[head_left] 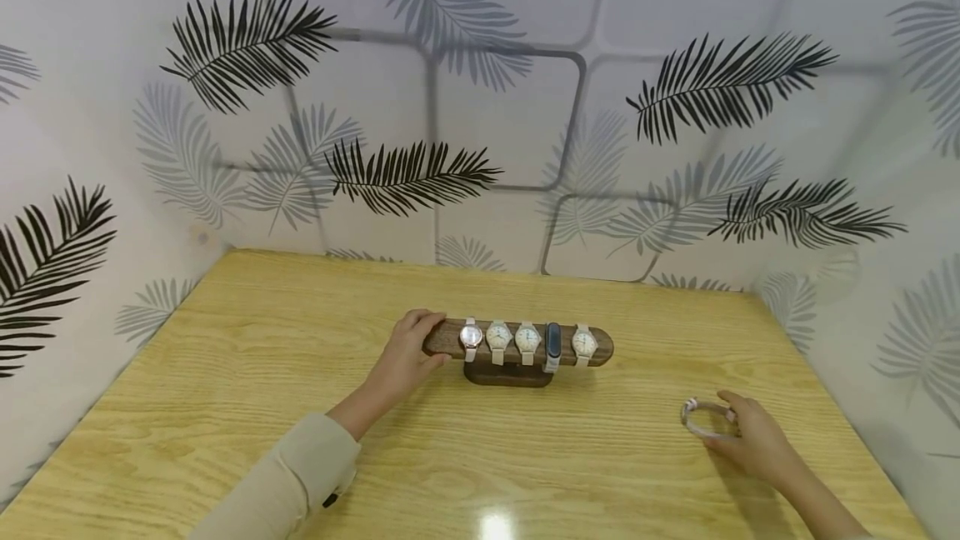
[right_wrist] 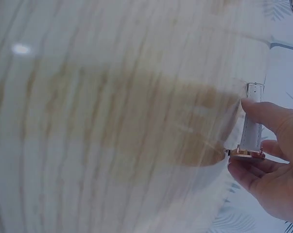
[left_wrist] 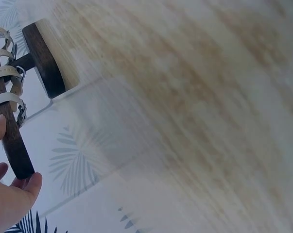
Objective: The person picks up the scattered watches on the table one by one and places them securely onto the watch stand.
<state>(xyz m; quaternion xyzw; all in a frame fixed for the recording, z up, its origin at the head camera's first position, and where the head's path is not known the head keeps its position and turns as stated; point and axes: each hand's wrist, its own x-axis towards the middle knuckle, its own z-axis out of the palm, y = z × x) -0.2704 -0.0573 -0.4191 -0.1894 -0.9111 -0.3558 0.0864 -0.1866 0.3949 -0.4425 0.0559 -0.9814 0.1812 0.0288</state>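
A dark wooden watch stand (head_left: 604,347) stands on the table, its horizontal bar above an oval base (head_left: 510,375). My left hand (head_left: 405,350) grips the bar's left end; the left wrist view shows fingers and thumb around the bar tip (left_wrist: 19,158). Several pale-strapped wristwatches (head_left: 528,338) sit around the bar, along with a dark-faced fitness band (head_left: 553,340). Off to the right, my right hand (head_left: 759,442) holds another wristwatch (head_left: 692,413) above the table. Its white strap (right_wrist: 253,124) and rose-gold case (right_wrist: 247,155) lie between thumb and fingers in the right wrist view.
The yellow wood-grain table (head_left: 300,315) meets a wall (head_left: 495,123) printed with feather-like leaves at the back and both sides. A bright light reflection (head_left: 495,525) shows near the front edge.
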